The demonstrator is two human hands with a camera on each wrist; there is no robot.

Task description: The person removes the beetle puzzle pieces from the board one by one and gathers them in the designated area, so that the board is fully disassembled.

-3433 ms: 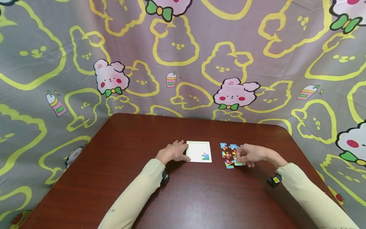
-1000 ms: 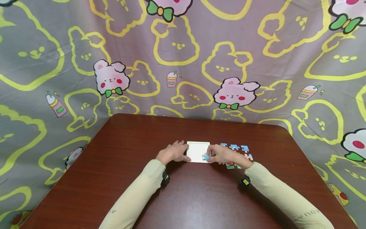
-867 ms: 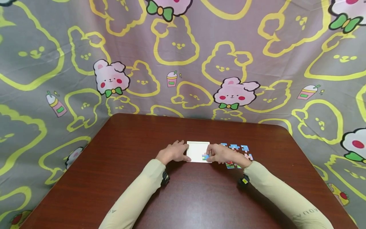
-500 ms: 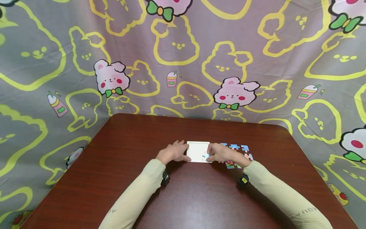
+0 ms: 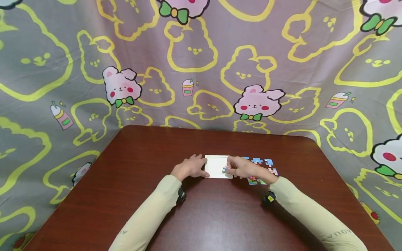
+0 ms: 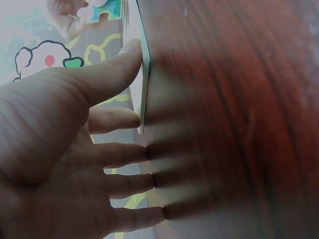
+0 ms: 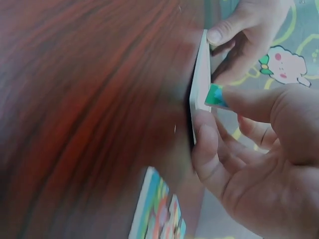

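A white square puzzle tray (image 5: pixel 215 165) lies on the table. My left hand (image 5: pixel 191 166) is at its left side with fingers extended; in the left wrist view the thumb (image 6: pixel 130 49) rests on the tray's edge and the fingertips touch the tabletop. Over the tray's near right corner, my right hand (image 5: pixel 242 167) pinches a jigsaw piece (image 5: pixel 224 170) with blue and green print. The right wrist view shows that piece (image 7: pixel 214 94) tilted between thumb and fingers, just above the tray, other fingers by the rim. Its far side is hidden by the fingers.
Several loose jigsaw pieces (image 5: pixel 257 161) lie right of the tray, partly hidden beneath my right hand and wrist. The brown table (image 5: pixel 207 209) reaches back to a patterned cloth (image 5: pixel 216 62) hanging behind it.
My right hand has come left from the loose pieces to the tray and taken hold of the piece in its corner, which is now tilted up. The left hand has stayed put.
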